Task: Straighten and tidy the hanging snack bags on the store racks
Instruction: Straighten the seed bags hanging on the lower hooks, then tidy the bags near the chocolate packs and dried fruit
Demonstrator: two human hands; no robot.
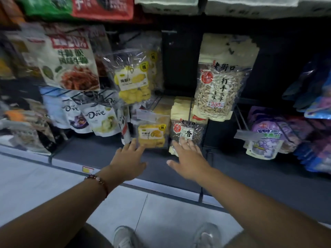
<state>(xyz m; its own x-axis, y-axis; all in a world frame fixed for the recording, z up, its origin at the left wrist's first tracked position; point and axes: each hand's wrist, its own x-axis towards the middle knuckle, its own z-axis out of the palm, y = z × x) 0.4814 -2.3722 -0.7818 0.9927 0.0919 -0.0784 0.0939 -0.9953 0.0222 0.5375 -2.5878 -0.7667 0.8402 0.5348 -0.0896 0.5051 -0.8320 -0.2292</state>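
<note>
Low center of frame, both hands spread open: left hand [130, 159] touches the yellow mango bag [151, 135], right hand [188, 158] the dark seed bag [187, 133], bare shelf edge [107, 153] just below.

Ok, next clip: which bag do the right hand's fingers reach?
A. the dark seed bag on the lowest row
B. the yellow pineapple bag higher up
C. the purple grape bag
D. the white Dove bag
A: the right hand stretches out with straight fingers whose tips overlap the bottom of the dark seed bag.
</note>
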